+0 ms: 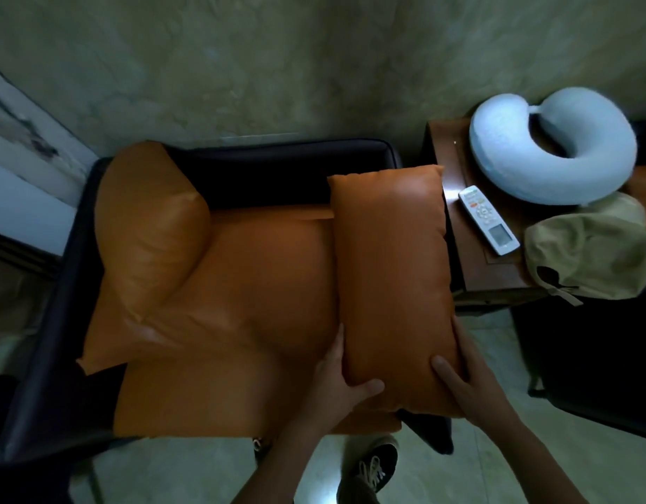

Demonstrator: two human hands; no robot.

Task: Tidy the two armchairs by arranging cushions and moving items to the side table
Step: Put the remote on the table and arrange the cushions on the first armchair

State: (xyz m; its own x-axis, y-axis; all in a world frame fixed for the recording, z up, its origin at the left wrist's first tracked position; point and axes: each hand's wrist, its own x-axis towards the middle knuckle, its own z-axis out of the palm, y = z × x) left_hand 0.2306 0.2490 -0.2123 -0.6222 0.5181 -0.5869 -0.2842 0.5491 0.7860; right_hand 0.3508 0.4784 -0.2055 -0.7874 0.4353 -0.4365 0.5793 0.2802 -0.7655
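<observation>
- While the head view looks down on the black-framed armchair (277, 165) with its tan leather seat, the left grip (336, 376) and right grip (463, 376) clasp the near end of a long tan leather cushion (390, 278), one on each side, thumbs across its face.
- That cushion runs lengthways along the armchair's right side, its far end towards the armchair's back; whether it rests on the arm or is lifted clear, I cannot tell.
- A second, plumper tan leather cushion (150, 231) leans in the armchair's left rear corner.
- Just beside the armchair's right side stands a dark wooden counter (496, 278), carrying a white remote control (488, 220), a pale blue U-shaped neck pillow (532, 169) and a khaki cloth cap (590, 256).
- Step in hand, by my judgement: arranging this armchair's cushions; its seat shows no loose items.
- Next move probably calls for both grips to settle the long cushion squarely against the armchair's arm or back, then release it without it sliding off.
</observation>
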